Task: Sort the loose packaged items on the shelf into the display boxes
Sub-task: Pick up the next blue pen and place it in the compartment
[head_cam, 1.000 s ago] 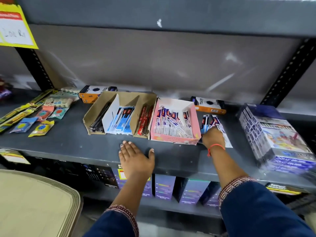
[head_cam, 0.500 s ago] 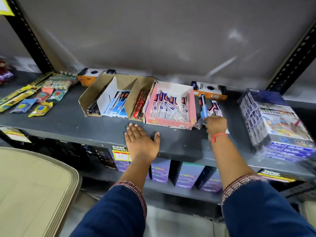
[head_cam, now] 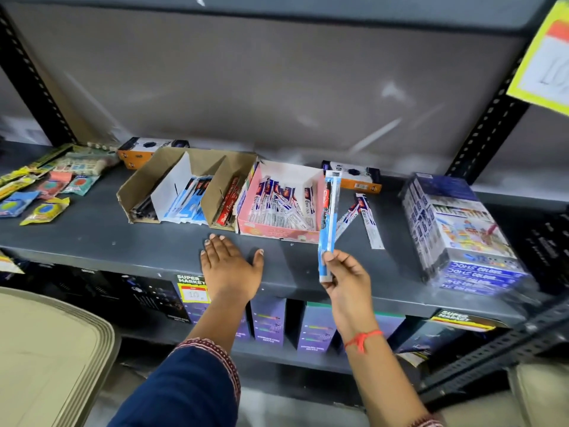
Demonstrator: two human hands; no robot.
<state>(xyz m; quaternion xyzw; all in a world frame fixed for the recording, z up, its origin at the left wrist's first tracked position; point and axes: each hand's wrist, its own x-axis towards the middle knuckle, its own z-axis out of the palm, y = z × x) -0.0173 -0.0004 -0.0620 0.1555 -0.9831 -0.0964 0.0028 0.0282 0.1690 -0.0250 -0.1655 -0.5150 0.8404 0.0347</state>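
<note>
head view: the right hand (head_cam: pixel 346 283) has its fingers (head_cam: pixel 328 257) closed on the lower end of a blue pack (head_cam: pixel 328 223), held upright above the shelf (head_cam: pixel 129 245). just left of the pack stands the pink box (head_cam: pixel 277 234) of white sachets; right of the fingers two loose sachets (head_cam: pixel 369 221) lie on the shelf. the left hand (head_cam: pixel 229 266) lies flat, fingers spread, holding nothing, before the cardboard box (head_cam: pixel 138 192). readable: "doms colour" on the wrapped bundle (head_cam: pixel 462 229), "super market" on the tag (head_cam: pixel 191 286).
</note>
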